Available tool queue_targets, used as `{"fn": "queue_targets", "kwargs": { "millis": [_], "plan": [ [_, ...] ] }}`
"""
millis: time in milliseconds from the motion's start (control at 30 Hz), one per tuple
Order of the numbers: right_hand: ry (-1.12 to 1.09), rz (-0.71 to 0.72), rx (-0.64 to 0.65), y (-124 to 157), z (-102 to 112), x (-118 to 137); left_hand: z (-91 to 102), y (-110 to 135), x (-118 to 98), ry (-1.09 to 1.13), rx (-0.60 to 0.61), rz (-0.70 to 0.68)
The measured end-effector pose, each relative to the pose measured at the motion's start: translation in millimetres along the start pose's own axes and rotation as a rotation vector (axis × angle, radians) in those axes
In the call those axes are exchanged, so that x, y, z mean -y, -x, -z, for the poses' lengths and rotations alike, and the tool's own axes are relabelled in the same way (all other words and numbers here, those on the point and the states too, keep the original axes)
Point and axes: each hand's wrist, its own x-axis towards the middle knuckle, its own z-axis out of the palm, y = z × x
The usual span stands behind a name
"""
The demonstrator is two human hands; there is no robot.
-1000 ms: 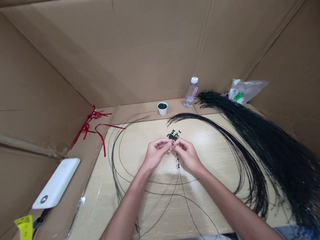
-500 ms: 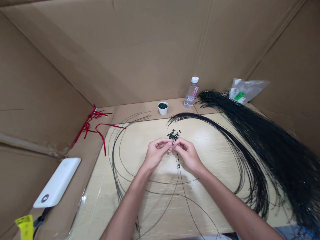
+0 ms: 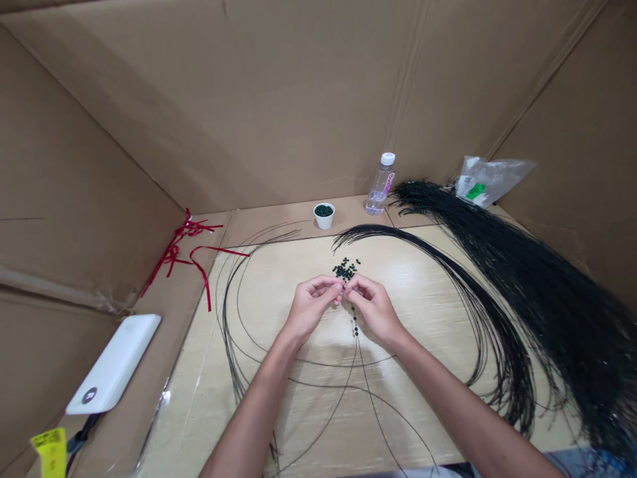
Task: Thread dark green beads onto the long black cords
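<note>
Small dark-green beads [image 3: 345, 270] lay in a loose cluster at frame centre. A thin black cord [image 3: 362, 385] ran upward from lower centre, carrying threaded beads [image 3: 355, 323] in a short run just below the cluster. A bundle of black cords [image 3: 502, 312] curved in long arcs across the right of the frame.

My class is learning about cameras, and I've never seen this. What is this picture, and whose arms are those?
There's no machine here, just a person. The camera sits on their head, so we see what they see, looking down at their own arms. Their left hand and right hand meet at the fingertips, pinching something too small to make out. A thin black cord with tiny dark beads on it runs down from there. More dark beads lie just past the hands on a pale board. A big bunch of black cords lies to the right. Farther back stand a white cup and a water bottle. Cardboard walls rise behind and beside everything.
</note>
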Motion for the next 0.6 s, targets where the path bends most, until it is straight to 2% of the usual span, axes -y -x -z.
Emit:
{"fn": "queue_targets", "kwargs": {
  "millis": [367, 600],
  "plan": [
    [0.050, 0.036, 0.029, 2, 1, 3, 12.1, -3, -1, 0.091, 0.083, 0.102],
    [0.049, 0.031, -0.005, 1, -1, 0, 11.2, -3, -4, 0.085, 0.071, 0.101]
  ]
}}
